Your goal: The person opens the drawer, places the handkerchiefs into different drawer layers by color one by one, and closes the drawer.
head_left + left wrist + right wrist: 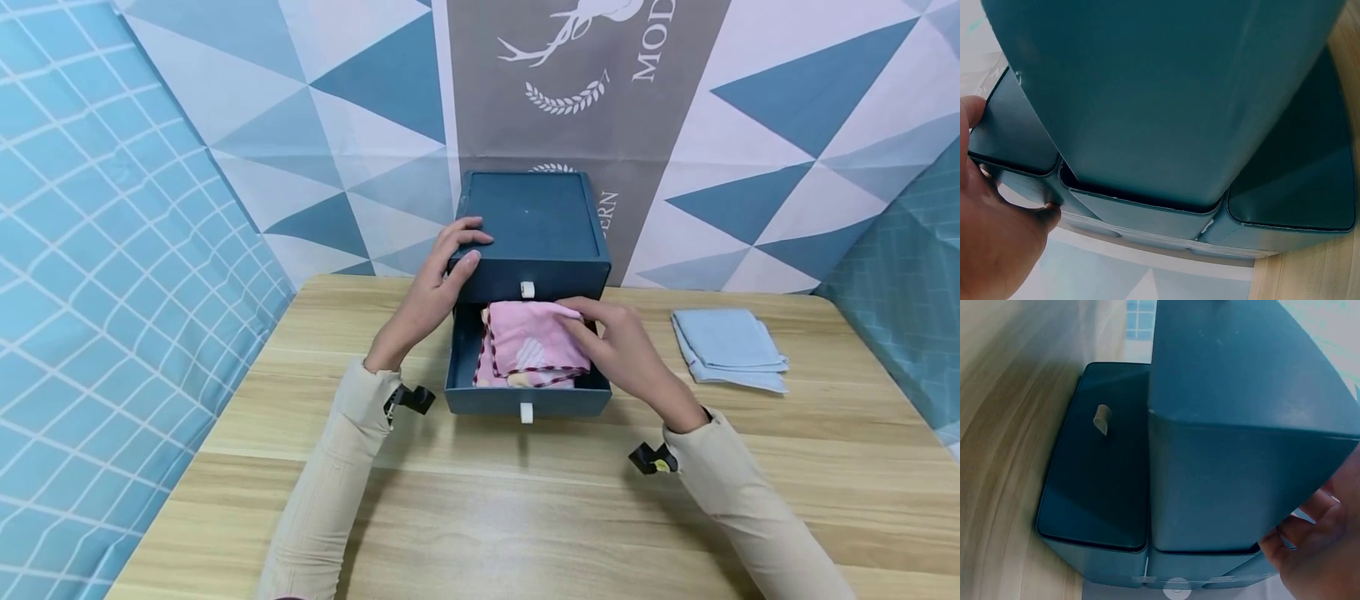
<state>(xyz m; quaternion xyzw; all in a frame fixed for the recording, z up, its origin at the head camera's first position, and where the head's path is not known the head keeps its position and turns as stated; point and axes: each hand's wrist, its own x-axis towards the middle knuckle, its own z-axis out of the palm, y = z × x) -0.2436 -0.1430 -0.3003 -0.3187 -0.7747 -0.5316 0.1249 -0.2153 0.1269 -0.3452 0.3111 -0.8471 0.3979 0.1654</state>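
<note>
A dark blue drawer cabinet (pixel 528 217) stands at the back of the table, its middle drawer (pixel 487 402) pulled out. Folded in that drawer lies a pink towel (pixel 528 333) with a dark checked border and a pale motif; more folded cloth shows beneath it. My right hand (pixel 626 346) reaches over the drawer's right side and pinches the towel's upper right corner between thumb and index finger. My left hand (pixel 435 283) rests on the cabinet's upper left front corner, fingers on the top and thumb near the front edge.
A folded light blue cloth (pixel 731 342) lies on the wooden table (pixel 495 517) right of the cabinet. White pull tabs (pixel 527 289) mark the drawer fronts. Below the open drawer, a closed bottom drawer (pixel 1104 481) shows in the right wrist view. Patterned sheets hang behind and beside the table.
</note>
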